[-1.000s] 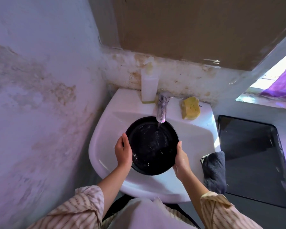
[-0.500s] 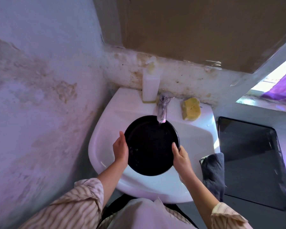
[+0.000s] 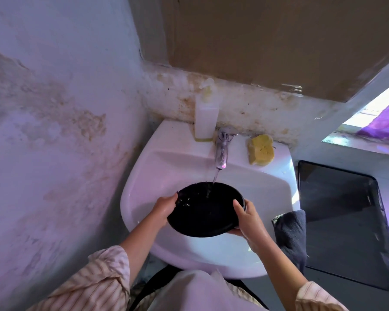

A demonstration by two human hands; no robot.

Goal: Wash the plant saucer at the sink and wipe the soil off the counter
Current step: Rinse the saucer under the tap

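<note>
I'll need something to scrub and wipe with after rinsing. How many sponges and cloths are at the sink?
2: a yellow sponge on the sink ledge right of the tap, and a grey cloth over the sink's right rim. Others may be out of view.

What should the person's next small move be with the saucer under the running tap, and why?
Probably tilt and turn the black saucer so the stream from the tap sweeps its near half. Water lands only at the far rim, where wet specks show. Both the left hand and right hand grip opposite edges, so neither is free to fetch the yellow sponge.

Now tipped flatter and drawn away from the tap (image 3: 221,151), black saucer (image 3: 206,209) catching its far-edge stream.
</note>
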